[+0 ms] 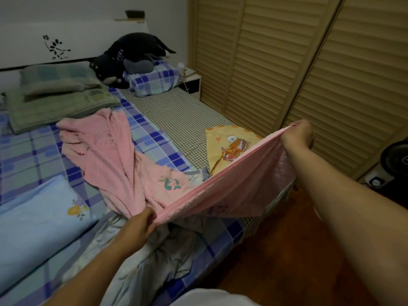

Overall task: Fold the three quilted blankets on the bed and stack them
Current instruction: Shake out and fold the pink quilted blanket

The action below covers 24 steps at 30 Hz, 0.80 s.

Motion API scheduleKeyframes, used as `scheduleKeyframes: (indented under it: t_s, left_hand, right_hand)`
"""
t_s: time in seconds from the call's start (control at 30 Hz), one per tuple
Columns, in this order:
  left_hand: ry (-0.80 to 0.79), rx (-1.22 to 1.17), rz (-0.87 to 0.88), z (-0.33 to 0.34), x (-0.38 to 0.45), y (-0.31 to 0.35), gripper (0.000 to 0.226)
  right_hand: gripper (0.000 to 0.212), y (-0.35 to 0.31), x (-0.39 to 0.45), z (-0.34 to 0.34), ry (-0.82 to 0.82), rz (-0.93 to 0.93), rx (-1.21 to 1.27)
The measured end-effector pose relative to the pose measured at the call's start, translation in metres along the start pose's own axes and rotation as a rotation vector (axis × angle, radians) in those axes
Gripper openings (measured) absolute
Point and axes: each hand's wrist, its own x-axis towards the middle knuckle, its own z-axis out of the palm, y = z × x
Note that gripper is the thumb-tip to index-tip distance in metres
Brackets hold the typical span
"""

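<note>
pink blanket (238, 184): it's being stretched tight between both hands at the foot corner of the bed (35, 151), edge doubled over, the rest trailing back across the checked sheet in a rumpled heap.

left hand (141, 224): fingers are curling round the near end of that doubled edge, pinching it low over the mattress.

right hand (298, 135): it's gripping the far end, fist closed on the bunched corner, held up high near the louvered wardrobe doors (287, 62).

yellow blanket (229, 146): the cartoon print one is lying flat-ish past the taut pink edge, partly hidden by it.

grey blanket (167, 257): looks like it's sitting crumpled under the left arm at the mattress edge. Can't tell if it's quilted.

step in hand: I'd guess they're lining up the first lengthwise fold of the pink one, so the job is barely getting going.

doing it well: keeping the edge taut and both corners matched matters here; probably worth giving it a shake so the trailing half is hanging straight before laying it down, otherwise those wrinkles are getting folded in.

watch out: the loose end might be dragging the yellow one along.
</note>
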Motion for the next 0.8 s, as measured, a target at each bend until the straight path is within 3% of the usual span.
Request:
scheduleKeyframes:
  t_s: [0.3, 0.47, 0.6, 0.73, 0.8]
  left_hand:
    - [0.091, -0.077, -0.053, 0.004, 0.008, 0.009, 0.017]
    - [-0.051, 0.075, 0.122, -0.004, 0.015, 0.012, 0.035]
    - [-0.095, 0.126, 0.127, -0.01, 0.017, 0.009, 0.049]
    - [0.006, -0.011, 0.096, -0.01, 0.011, 0.006, 0.024]
    - [0.015, -0.014, 0.061, -0.007, 0.005, 0.003, 0.025]
  right_hand:
    - [0.03, 0.001, 0.001, -0.007, 0.064, 0.012, -0.012]
    - [0.03, 0.0, 0.003, -0.011, 0.077, 0.034, -0.003]
    - [0.03, 0.001, 0.004, -0.01, 0.081, 0.025, -0.013]
    - [0.031, 0.001, 0.008, -0.01, 0.075, 0.047, -0.011]
    - [0.031, 0.001, 0.011, -0.009, 0.067, 0.047, -0.022]
